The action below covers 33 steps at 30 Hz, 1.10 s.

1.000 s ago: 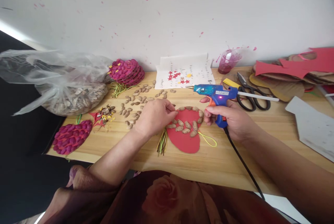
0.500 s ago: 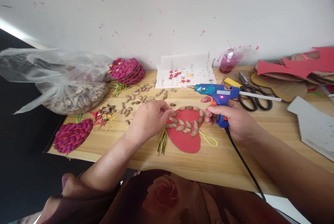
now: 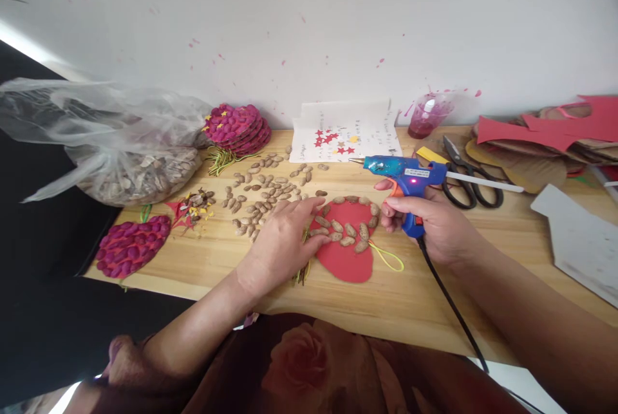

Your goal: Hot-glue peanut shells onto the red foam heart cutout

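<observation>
A red heart-shaped cutout (image 3: 345, 264) lies on the wooden table, with unshelled peanuts (image 3: 350, 230) along its far edge and in rows across its middle. At its left edge is my left hand (image 3: 284, 240), thumb and forefinger apart, fingertips by the peanuts; I see nothing held in it. My right hand (image 3: 434, 221) grips a blue hot glue gun (image 3: 403, 172) with a lit red light. Its nozzle points left, above the table beyond the heart, and a white glue stick (image 3: 487, 182) sticks out behind. A yellow-green cord loop (image 3: 389, 258) extends from the heart's right side.
Loose peanuts (image 3: 280, 190) spread left of the heart. Behind stand a plastic bag (image 3: 145, 169), stacked purple decorated pieces (image 3: 236, 131), paper with stars (image 3: 309, 114) and a cup (image 3: 425, 121). Black scissors (image 3: 476, 192) lie right; a purple-studded piece (image 3: 132, 246) lies left.
My left hand has opened from a pinch at the heart's left edge and come slightly nearer, thumb and forefinger spreading. My right hand still holds the glue gun in nearly the same place.
</observation>
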Each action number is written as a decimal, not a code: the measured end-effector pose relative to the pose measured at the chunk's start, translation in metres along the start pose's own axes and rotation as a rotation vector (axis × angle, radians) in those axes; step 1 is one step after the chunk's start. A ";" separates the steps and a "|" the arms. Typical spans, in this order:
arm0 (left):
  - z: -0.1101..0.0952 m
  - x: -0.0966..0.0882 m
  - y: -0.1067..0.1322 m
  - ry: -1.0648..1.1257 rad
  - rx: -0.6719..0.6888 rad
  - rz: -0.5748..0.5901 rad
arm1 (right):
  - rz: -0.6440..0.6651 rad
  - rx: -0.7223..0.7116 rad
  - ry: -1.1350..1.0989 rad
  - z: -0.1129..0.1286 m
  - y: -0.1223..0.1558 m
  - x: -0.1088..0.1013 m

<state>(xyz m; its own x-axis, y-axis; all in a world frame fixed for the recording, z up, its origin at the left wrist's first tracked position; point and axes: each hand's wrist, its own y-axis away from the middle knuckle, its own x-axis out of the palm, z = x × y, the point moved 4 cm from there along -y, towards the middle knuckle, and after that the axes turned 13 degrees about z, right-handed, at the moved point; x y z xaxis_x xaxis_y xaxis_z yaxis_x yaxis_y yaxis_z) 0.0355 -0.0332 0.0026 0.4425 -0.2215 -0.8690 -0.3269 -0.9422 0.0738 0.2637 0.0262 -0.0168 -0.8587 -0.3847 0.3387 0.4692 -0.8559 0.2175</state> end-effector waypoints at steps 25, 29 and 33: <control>0.001 -0.001 -0.043 0.139 -0.124 0.012 | 0.085 0.118 -0.137 -0.008 0.007 0.011; 0.001 0.000 -0.044 0.107 -0.108 0.007 | 0.080 0.107 -0.126 -0.008 0.006 0.010; 0.001 0.000 -0.044 0.100 -0.092 0.013 | 0.093 0.104 -0.120 -0.009 0.006 0.009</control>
<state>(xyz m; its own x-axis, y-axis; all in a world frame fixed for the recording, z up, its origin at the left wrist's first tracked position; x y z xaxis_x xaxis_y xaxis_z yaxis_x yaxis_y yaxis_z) 0.0490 0.0083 -0.0009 0.5215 -0.2534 -0.8148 -0.2568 -0.9572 0.1333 0.2568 0.0139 -0.0206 -0.7829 -0.4110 0.4672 0.5695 -0.7757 0.2719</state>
